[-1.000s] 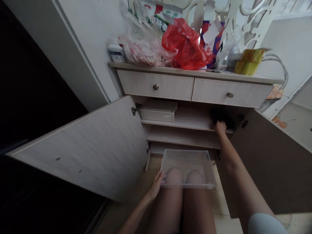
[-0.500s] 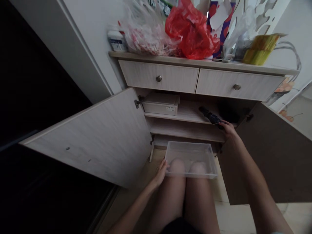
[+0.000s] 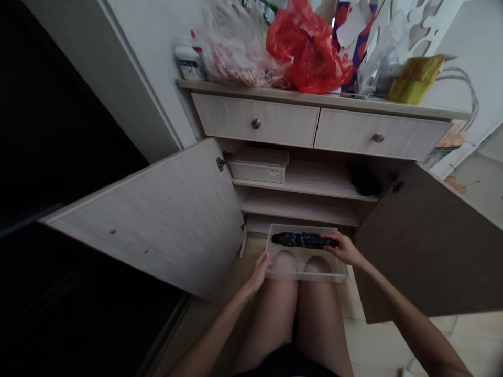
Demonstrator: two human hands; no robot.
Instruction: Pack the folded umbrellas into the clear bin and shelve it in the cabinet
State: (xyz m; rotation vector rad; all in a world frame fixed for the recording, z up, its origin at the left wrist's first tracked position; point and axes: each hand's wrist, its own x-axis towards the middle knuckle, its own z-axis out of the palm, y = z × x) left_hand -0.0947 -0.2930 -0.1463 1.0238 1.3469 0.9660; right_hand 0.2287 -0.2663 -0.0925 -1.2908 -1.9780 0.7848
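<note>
A clear plastic bin [image 3: 306,276] rests on my knees. My left hand [image 3: 259,269] grips its left side wall, with the thumb at the rim. A dark folded umbrella [image 3: 301,240] lies lengthwise along the far side of the bin, over its inside. My right hand [image 3: 343,248] is closed on the umbrella's right end; whether the umbrella touches the bin's bottom I cannot tell.
The cabinet's left door [image 3: 157,220] and right door [image 3: 428,251] stand open on both sides. A pale box [image 3: 257,165] and a dark item [image 3: 364,179] sit on the upper shelf. Red bag [image 3: 308,50], clear bag [image 3: 239,52] and yellow packet [image 3: 414,78] crowd the top.
My right hand has brought the umbrella from the upper shelf down and left, into the bin's outline. My left hand has kept its hold on the bin.
</note>
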